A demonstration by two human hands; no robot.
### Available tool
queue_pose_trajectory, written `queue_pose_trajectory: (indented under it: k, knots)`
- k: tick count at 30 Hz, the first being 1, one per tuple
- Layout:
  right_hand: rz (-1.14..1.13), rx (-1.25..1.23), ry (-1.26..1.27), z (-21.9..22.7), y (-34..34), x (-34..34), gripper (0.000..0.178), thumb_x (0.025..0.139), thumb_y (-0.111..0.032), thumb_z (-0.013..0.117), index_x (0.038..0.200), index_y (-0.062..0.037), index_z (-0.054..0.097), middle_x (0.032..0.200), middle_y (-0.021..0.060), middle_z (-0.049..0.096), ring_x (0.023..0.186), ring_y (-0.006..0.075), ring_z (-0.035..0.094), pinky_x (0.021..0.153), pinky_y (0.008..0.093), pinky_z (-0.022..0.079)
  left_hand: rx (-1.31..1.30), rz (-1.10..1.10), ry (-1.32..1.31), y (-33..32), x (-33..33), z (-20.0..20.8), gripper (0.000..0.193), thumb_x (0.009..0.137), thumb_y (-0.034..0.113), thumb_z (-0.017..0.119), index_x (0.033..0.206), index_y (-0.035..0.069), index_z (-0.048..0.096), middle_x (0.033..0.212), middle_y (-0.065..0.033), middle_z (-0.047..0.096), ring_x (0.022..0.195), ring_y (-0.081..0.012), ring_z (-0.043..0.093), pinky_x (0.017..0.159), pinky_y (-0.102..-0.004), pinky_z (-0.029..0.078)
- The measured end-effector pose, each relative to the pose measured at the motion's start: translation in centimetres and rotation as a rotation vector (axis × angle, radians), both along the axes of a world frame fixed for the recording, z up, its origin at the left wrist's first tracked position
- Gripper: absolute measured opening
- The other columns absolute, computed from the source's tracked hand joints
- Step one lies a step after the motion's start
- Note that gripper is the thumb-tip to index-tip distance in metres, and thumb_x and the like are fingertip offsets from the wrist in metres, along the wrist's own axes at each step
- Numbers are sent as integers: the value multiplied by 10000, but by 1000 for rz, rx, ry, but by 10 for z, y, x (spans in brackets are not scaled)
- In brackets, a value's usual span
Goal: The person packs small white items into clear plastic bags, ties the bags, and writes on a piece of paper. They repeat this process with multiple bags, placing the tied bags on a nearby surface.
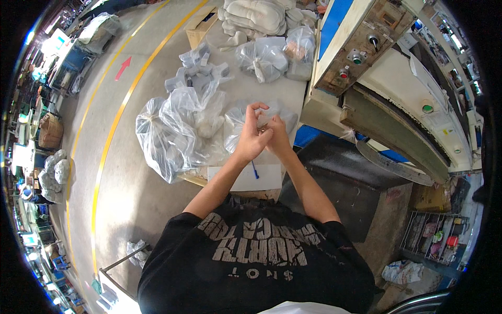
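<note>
My left hand (253, 137) and my right hand (278, 135) meet over a clear plastic bag (235, 118) on the worktable. The fingers of my right hand are bent and pressed in close to my left thumb. My left index finger is raised and curled, while the other fingers fold inward. Both hands seem to grip the gathered neck of the bag, though the film between the fingers is mostly hidden. Pale contents show dimly through the plastic. Just below my hands, a blue pen (255, 170) lies by a white sheet of paper (244, 178).
Left of my hands lie large clear bags (170, 133) and grey moulded pieces (198, 68). Further back are a tied bag (261, 60) and stacked off-white pads (253, 15). A machine with a button panel (361, 49) stands close on the right. Yellow floor lines (112, 131) run along the left.
</note>
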State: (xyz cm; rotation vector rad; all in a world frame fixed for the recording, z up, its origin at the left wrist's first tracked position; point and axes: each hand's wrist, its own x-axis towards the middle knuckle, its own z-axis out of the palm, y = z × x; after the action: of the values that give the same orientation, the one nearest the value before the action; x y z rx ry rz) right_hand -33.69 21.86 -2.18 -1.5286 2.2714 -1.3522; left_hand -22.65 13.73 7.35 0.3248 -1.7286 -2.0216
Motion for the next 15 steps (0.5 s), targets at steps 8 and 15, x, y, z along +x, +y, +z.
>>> queue_pose_trajectory:
  k: [8,15]
  knots:
    - [46,-35,121,9,17,6,150,831,-183,716,941,-88,753,821,68,683,833,344,602,765,450,448,-381,-196,-199,-26,4,2,618,756,-13,584,1354,34,436,1319,-192,503,1196,-314,542,952,-380,493]
    - [-66,-41,-588,-9,15,5,333,1026,-328,652,876,-55,770,800,82,663,713,205,617,664,378,443,-679,-85,-241,-53,18,-74,298,932,95,680,1215,19,628,1197,-180,648,1133,-374,635,924,-431,519]
